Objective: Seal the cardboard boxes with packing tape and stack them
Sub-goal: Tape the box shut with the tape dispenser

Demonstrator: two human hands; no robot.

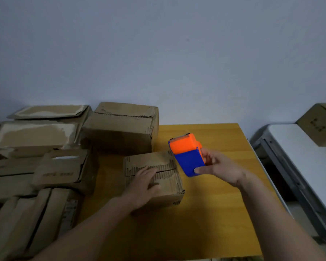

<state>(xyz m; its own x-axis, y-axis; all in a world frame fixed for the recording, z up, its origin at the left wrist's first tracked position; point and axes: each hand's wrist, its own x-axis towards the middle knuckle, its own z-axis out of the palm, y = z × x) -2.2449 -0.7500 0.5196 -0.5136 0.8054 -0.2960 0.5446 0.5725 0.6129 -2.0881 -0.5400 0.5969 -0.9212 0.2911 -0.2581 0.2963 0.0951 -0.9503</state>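
Left hand [143, 187] flat, fingers [149, 171] relaxed, palm down. Right hand [219, 167] raised, fingers curled in a grip, thumb near side.

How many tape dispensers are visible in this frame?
1. The orange-and-blue tape dispenser is gripped by the right hand, above the yellow table, beside the small box under the left hand. Others could be hidden behind the piled boxes.

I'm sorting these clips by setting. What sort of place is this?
Probably a plain room used as a small packing station. Worn cardboard boxes are piled on a wooden table against a bare wall, and the right hand holds an orange-and-blue tape dispenser.
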